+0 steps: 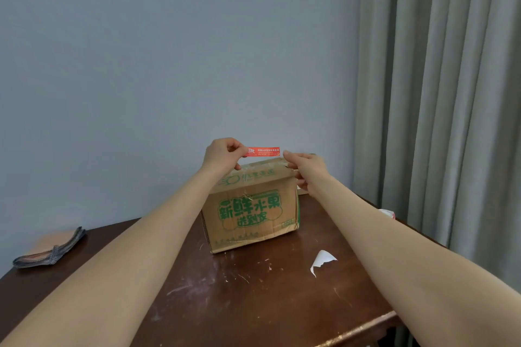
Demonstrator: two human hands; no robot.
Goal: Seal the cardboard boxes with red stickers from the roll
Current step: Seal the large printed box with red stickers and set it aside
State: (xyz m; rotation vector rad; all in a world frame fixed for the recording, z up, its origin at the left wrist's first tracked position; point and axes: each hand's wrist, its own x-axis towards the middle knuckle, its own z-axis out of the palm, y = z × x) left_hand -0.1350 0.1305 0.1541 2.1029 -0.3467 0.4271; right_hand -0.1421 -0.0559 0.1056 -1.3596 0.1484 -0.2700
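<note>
Red sticker (262, 151) is pinched by the left hand (222, 155) just above the cardboard box (251, 214), at 12 o'clock on the table (253, 304) | right hand (306, 170) at sticker's free end, grip cannot be told | sealing judged not yet done

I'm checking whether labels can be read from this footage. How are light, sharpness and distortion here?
Head view: soft, even light, no glare; print on the red sticker too small to read; green lettering on the cardboard box sharp; wide-angle stretches forearms near the lower corners.

My left hand (222, 153) pinches the red sticker (263, 151) above the cardboard box (253, 214); my right hand (306, 169) hovers, fingers loose, over its right edge.
</note>
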